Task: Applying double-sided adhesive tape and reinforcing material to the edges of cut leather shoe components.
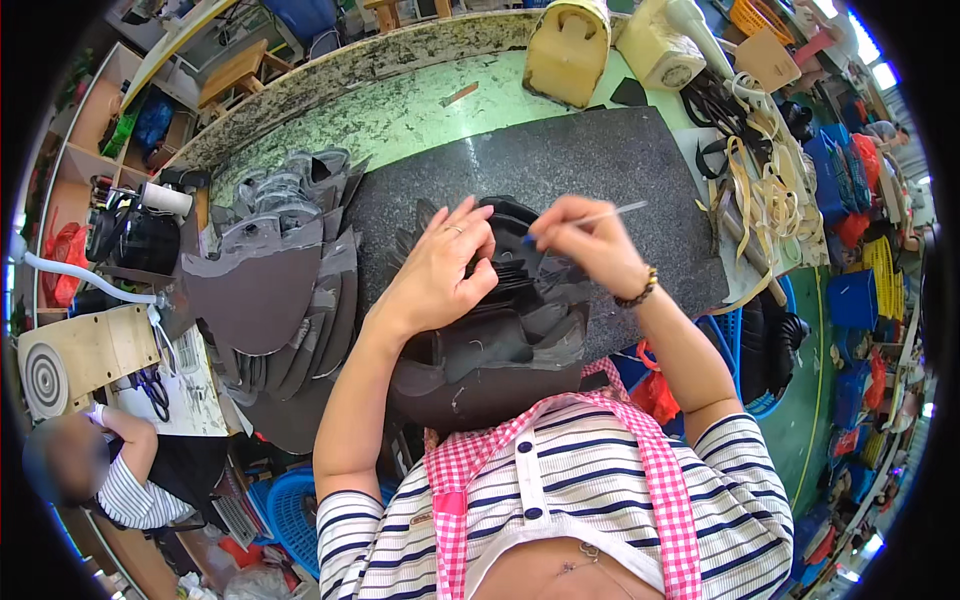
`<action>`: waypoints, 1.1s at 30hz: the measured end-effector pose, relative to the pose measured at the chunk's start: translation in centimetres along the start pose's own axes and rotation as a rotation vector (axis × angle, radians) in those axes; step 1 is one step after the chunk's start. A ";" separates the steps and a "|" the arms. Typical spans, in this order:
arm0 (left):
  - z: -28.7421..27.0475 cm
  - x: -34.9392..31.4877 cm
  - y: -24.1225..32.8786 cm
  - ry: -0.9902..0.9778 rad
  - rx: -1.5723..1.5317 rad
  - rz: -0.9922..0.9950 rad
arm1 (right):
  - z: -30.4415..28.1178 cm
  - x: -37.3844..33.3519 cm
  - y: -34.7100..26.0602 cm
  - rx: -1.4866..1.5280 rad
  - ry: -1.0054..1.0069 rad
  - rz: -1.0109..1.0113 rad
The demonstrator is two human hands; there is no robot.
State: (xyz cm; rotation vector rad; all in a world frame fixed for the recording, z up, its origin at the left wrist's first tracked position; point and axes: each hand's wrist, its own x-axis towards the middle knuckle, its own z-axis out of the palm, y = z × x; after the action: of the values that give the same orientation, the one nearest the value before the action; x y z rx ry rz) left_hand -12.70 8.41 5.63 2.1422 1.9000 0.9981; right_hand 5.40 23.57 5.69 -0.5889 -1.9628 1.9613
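Note:
My right hand (590,240) pinches a slim pen (627,209) with a pale barrel and a blue end, held over a pile of dark pieces. The pile of thin, curved, dark grey-brown pieces (490,390), leather-like, lies close to my body. My left hand (440,265) rests on its left side, fingers stretched out and thumb apart. Where the pen tip meets the pieces is too small to tell. A second fanned stack of similar pieces (250,290) lies to the left, with shiny grey edges.
Beneath the pile is a speckled dark board (620,150) on a pale green worktable (410,130). Two yellowish containers (567,60) stand at the far edge. Tan and black strips (750,180) hang at the right. Another person (130,465) sits at the lower left beside scissors (152,393).

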 end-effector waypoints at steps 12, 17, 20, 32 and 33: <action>0.0 0.4 1.3 0.063 -0.189 -0.168 | 1.3 0.7 1.3 -0.472 -0.047 -0.168; 0.1 0.7 1.8 -0.020 -0.177 -0.226 | -0.7 1.1 1.4 -0.106 0.149 -0.070; -1.1 0.5 4.1 -0.007 -0.330 -0.413 | 0.6 0.9 1.9 -0.199 0.052 -0.099; -1.4 -1.0 3.7 0.214 -0.247 -0.353 | -1.3 1.4 0.2 -0.007 0.123 -0.076; -1.9 -1.6 3.3 0.190 -0.194 -0.261 | -0.7 1.7 0.1 -0.116 0.040 -0.073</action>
State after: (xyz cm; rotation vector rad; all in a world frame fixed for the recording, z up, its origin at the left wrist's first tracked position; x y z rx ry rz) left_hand -10.92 5.66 8.10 1.6956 2.0034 1.3051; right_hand 4.24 24.97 5.48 -0.5723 -2.0547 1.7890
